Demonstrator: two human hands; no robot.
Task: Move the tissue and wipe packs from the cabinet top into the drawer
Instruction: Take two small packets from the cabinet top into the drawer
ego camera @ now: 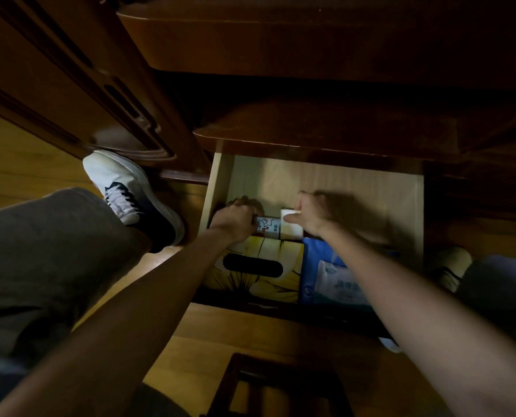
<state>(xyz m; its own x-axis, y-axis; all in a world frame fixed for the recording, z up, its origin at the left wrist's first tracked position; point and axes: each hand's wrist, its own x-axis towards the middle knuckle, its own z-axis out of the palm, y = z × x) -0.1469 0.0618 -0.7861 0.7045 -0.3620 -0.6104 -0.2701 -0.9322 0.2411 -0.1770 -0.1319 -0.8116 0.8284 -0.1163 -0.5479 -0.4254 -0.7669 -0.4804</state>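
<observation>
The pale wooden drawer stands pulled out below the dark cabinet top. Both hands reach into it. My left hand grips a small white printed tissue pack at the drawer's left side. My right hand holds a small plain white pack right beside it. Nearer to me in the drawer lie a yellow tissue box with a dark oval slot and a blue wipe pack, partly hidden by my right forearm.
My left leg in grey trousers and a white shoe rest on the wooden floor beside the drawer. My right shoe shows at the drawer's right. A dark wooden frame lies on the floor below. Dark panelled furniture stands to the left.
</observation>
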